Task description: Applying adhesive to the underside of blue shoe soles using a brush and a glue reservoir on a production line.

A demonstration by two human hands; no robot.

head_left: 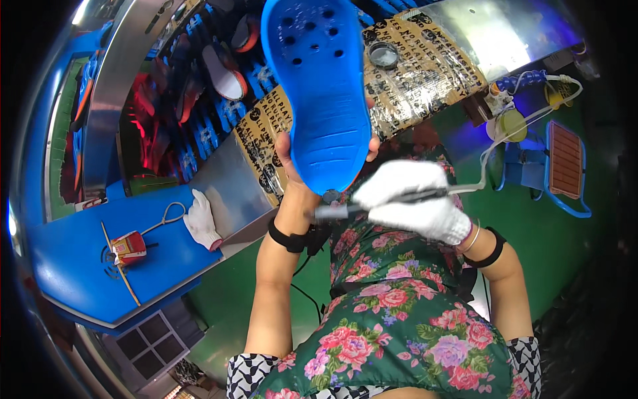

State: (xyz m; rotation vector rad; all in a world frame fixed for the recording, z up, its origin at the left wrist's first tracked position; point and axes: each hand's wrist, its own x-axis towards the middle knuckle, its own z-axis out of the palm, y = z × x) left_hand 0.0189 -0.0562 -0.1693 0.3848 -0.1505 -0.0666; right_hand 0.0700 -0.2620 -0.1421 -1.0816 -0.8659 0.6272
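Note:
My bare left hand [286, 159] holds a blue shoe sole [332, 126] from beneath, thumb on its left edge and fingertips on its right. The sole has several small round holes at its wide far end and ridges across the near part. A white knitted glove covers my right hand [422, 203]. Its fingers are closed round a slim dark tool [337, 211] with a pale, motion-blurred tip, probably a brush. That tip is just below the sole's near end, close to my left wrist. From the tool's rear, a thin white tube [472, 188] runs off to the right.
A ledge wrapped in brown printed tape [425, 73] bears a small round dish [383, 56]. Behind it, shoes [222, 73] stand on a blue rack. The blue table [66, 246] at left holds a white glove [201, 223] and a red box [128, 248]. A stool [565, 159] stands right.

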